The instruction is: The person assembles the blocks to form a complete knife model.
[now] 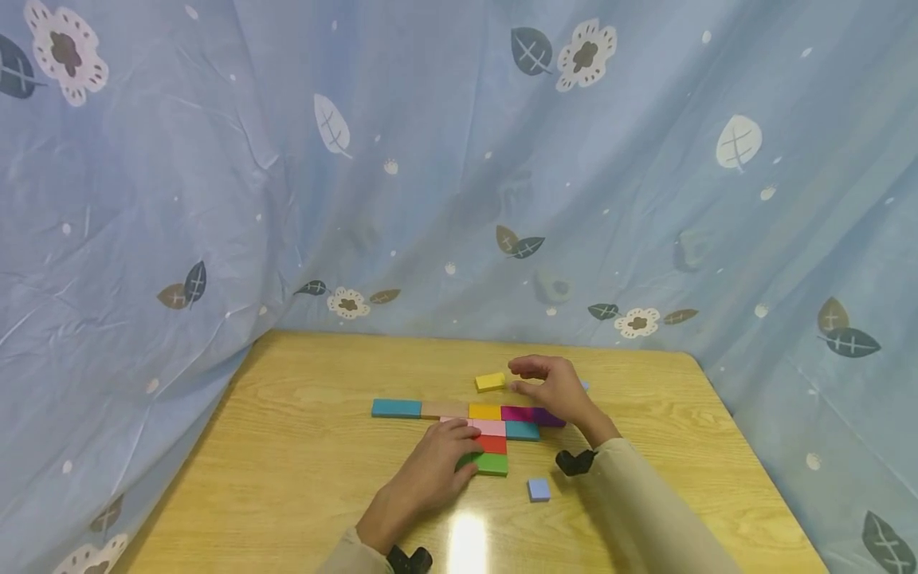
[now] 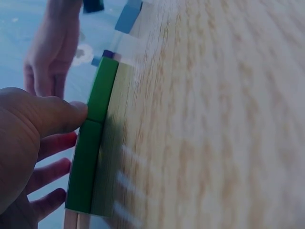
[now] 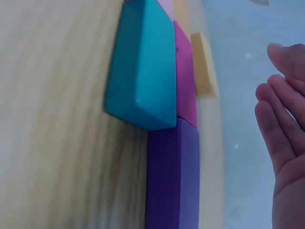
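Flat coloured blocks lie in joined rows on the table. My left hand (image 1: pixel 436 469) rests over the lower rows, its fingers over the pink block (image 1: pixel 491 428) and red block (image 1: pixel 493 444). In the left wrist view its thumb touches the edge where two green blocks (image 2: pixel 101 90) meet. My right hand (image 1: pixel 558 389) is above the right end of the top row, fingers loosely bent and nothing in them. A loose yellow block (image 1: pixel 491 383) lies just left of its fingertips. Beneath and beside it are the purple block (image 3: pixel 163 181), magenta block (image 3: pixel 185 71) and teal block (image 3: pixel 143 67).
Leftward, the top row continues with orange-yellow (image 1: pixel 484 411), tan (image 1: pixel 445 410) and blue (image 1: pixel 396 408) blocks. A small light-blue block (image 1: pixel 539 490) lies apart near the right forearm; another light-blue piece (image 1: pixel 586 386) shows behind the right hand. A patterned blue curtain (image 1: pixel 430 199) hangs behind the table (image 1: pixel 301 462).
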